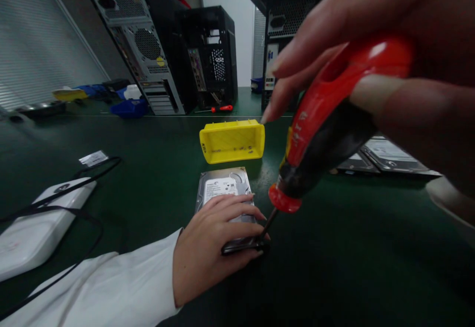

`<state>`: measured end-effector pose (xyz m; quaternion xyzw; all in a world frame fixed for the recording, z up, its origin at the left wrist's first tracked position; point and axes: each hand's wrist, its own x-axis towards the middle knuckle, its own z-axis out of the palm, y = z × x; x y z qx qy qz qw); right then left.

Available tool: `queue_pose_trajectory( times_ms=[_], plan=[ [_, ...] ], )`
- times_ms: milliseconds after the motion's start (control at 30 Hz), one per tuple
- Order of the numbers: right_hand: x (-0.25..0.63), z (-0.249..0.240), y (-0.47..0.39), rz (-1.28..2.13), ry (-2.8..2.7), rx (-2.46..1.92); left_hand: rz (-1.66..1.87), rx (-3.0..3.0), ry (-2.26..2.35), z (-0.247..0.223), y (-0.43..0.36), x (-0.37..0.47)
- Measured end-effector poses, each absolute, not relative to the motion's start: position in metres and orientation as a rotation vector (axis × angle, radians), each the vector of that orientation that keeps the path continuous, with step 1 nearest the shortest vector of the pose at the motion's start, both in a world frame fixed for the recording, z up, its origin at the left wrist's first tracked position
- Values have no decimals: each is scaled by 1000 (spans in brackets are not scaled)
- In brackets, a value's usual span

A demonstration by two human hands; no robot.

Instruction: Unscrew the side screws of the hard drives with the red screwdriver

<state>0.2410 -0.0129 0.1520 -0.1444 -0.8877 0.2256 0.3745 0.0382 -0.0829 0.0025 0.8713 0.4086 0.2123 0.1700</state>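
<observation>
A silver hard drive (pixel 221 184) with a white label lies on the green table. My left hand (pixel 217 235) lies over its near part, with the thumb and fingers around a dark piece (pixel 241 246) at the drive's near end. My right hand (pixel 404 65) holds a red and black screwdriver (pixel 322 119) close to the camera, its handle between thumb and fingers. The shaft slants down to the right end of the dark piece, beside my left fingertips; the exact contact of the tip is hidden. Just beyond the drive stands a yellow bin (pixel 233 144) with small screws inside.
More hard drives (pixel 393 156) lie at the right. A white device (pixel 48 218) with black cables is at the left. Computer cases (pixel 168 40) stand at the back, with another red screwdriver (pixel 222 108) before them. Blue (pixel 129 109) and yellow bins sit back left.
</observation>
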Motion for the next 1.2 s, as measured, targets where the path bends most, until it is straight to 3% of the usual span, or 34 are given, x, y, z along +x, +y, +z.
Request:
queue_pose_trajectory(
  times_ms=[367, 600, 900, 1200],
  plan=[
    [221, 180, -53, 634, -2093, -184, 616, 2491, 1168, 1, -83, 38],
    [234, 166, -52, 650, -2131, -154, 608, 2489, 1172, 2, -83, 37],
    [242, 145, -41, 266, -2144, -219, 584, 2491, 1162, 4, -83, 38],
    [255, 113, -31, 499, -2222, -213, 578, 2490, 1161, 5, -84, 38]
  ],
)
